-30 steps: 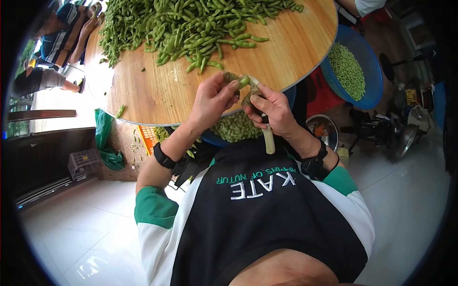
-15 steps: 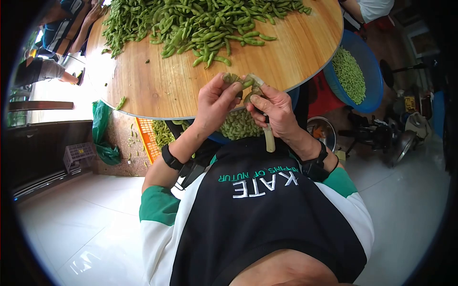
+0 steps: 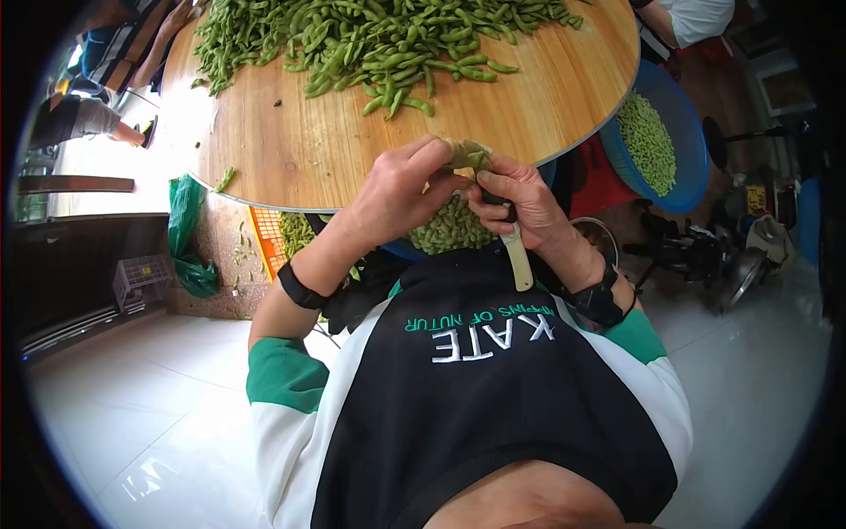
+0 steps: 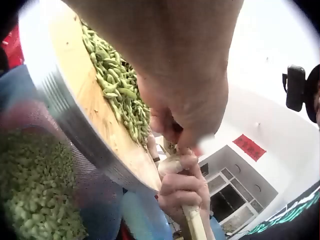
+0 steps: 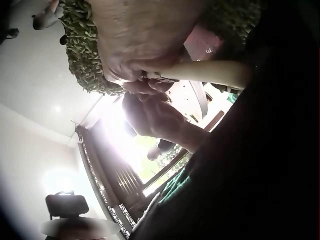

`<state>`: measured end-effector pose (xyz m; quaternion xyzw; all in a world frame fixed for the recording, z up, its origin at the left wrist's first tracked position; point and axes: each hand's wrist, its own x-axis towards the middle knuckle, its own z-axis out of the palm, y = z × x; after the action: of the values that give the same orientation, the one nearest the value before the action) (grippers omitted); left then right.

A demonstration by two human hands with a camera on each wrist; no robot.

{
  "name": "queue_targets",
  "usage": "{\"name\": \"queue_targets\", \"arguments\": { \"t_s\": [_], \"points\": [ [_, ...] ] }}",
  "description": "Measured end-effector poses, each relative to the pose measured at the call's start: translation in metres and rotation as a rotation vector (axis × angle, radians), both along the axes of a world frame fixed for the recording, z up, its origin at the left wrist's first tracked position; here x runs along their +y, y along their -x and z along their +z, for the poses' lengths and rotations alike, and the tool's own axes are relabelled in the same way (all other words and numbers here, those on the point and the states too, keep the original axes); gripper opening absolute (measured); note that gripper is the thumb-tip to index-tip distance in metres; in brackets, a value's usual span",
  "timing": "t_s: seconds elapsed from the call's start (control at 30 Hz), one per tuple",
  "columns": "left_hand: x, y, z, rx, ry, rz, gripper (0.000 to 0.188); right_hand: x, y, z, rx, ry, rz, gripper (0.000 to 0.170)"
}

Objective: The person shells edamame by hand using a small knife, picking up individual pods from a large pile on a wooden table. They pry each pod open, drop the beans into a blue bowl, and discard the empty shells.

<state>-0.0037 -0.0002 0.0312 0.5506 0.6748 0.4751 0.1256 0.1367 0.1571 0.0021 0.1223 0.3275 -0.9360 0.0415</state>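
Observation:
My left hand (image 3: 392,194) meets my right hand at the table's near edge, its back turned upward. Its fingertips, with greenish-brown coverings, pinch a small green bean pod (image 3: 477,160), mostly hidden between the two hands. My right hand (image 3: 522,203) grips a tool with a long cream handle (image 3: 521,264) and a black part near the fingers. That handle sticks out below the palm, toward the shirt, while the tool's other end is hidden. Below the hands, a tub of shelled green beans (image 3: 451,227) stands under the table edge.
A big heap of green pods (image 3: 379,44) covers the far part of the round wooden table (image 3: 264,167). To the right stands a blue basin (image 3: 692,163) of beans. An orange crate (image 3: 269,238) and a green bag (image 3: 187,238) lie lower left. Other people sit around the table.
My left hand has rolled over so its back faces up, and its fingers have moved in toward the right hand. The cream handle has swung slightly right.

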Motion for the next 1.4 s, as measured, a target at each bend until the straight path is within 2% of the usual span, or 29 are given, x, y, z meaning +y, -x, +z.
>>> {"name": "queue_targets", "arguments": {
  "t_s": [0.03, 0.07, 0.13, 0.17, 0.23, 0.3, 0.37, 0.5, 0.57, 0.6, 0.67, 0.7, 0.73, 0.77, 0.8, 0.87, 0.9, 0.97, 1.07, 1.27, 1.33, 1.4],
  "points": [
    [0.0, 0.001, 0.001, 0.139, -0.002, -0.043, 0.025, 0.001, -0.001, -0.001, -0.005, 0.044, 0.025, 0.035],
    [0.0, 0.002, 0.003, 0.137, 0.001, -0.038, 0.025, 0.0, -0.003, -0.001, -0.012, 0.09, 0.047, 0.034],
    [0.001, 0.004, 0.005, 0.441, -0.1, -0.058, 0.026, -0.004, -0.003, 0.002, -0.012, 0.115, 0.061, 0.032],
    [0.0, 0.002, 0.005, 0.443, -0.099, -0.06, 0.026, -0.005, -0.003, 0.003, -0.011, 0.137, 0.072, 0.031],
    [-0.001, -0.006, 0.001, 0.727, -0.05, 0.064, 0.026, -0.006, -0.002, 0.0, -0.013, 0.218, 0.061, 0.031],
    [0.001, -0.006, -0.007, 0.757, -0.062, 0.097, 0.023, -0.008, -0.003, 0.001, -0.017, 0.301, 0.054, 0.03],
    [0.004, -0.007, -0.012, 0.568, -0.18, 0.111, 0.021, -0.012, -0.005, 0.008, 0.023, 0.228, 0.0, 0.031],
    [0.009, -0.01, -0.007, 0.434, -0.23, 0.132, 0.012, -0.012, -0.004, 0.004, 0.051, 0.192, -0.035, 0.032],
    [0.004, -0.014, -0.006, -0.649, 0.011, 0.127, 0.012, -0.011, -0.007, 0.003, 0.077, 0.021, -0.075, 0.033],
    [0.006, -0.018, -0.006, -0.743, -0.012, 0.136, 0.015, -0.01, -0.008, 0.004, 0.077, 0.022, -0.076, 0.033],
    [0.007, -0.018, -0.009, -0.779, 0.036, 0.144, 0.014, -0.007, -0.007, 0.008, 0.03, -0.634, -0.116, 0.029],
    [0.006, -0.019, -0.011, -0.818, 0.087, 0.152, 0.013, -0.009, -0.007, 0.007, 0.027, -0.632, -0.117, 0.029],
    [0.005, -0.021, -0.015, -0.819, 0.089, 0.149, 0.013, -0.012, -0.006, 0.006, 0.083, -0.812, -0.226, 0.028],
    [0.003, -0.024, -0.019, -0.611, 0.105, 0.15, 0.011, -0.015, -0.005, 0.005, 0.141, -0.99, -0.336, 0.028],
    [0.001, -0.027, -0.02, -0.403, 0.121, 0.149, 0.01, -0.016, -0.005, 0.003, 0.137, -0.989, -0.339, 0.028],
    [-0.001, -0.034, -0.015, -0.335, 0.162, 0.156, 0.01, -0.013, 0.0, -0.001, 0.281, -1.532, -0.524, 0.032],
    [0.0, -0.037, -0.013, -0.267, 0.203, 0.168, 0.009, -0.012, 0.0, -0.003, 0.282, -1.532, -0.523, 0.032],
    [-0.001, -0.039, -0.02, -0.259, 0.136, 0.17, 0.008, -0.013, 0.001, -0.006, 0.438, -1.787, -0.542, 0.036],
    [-0.005, -0.044, -0.021, -0.216, 0.205, 0.198, 0.006, -0.019, -0.004, -0.003, 0.4, -1.823, -0.462, 0.036],
    [-0.01, -0.055, -0.02, -0.362, 0.262, 0.207, 0.005, -0.019, -0.007, -0.001, 0.531, -1.791, -0.31, 0.033],
    [-0.011, -0.057, -0.021, -0.486, 0.298, 0.264, 0.008, -0.021, -0.007, -0.002, 0.534, -1.803, -0.302, 0.032],
    [-0.016, -0.057, -0.023, -0.476, 0.298, 0.263, 0.008, -0.025, -0.009, -0.005, 0.538, -1.812, -0.291, 0.032]
  ]
}}
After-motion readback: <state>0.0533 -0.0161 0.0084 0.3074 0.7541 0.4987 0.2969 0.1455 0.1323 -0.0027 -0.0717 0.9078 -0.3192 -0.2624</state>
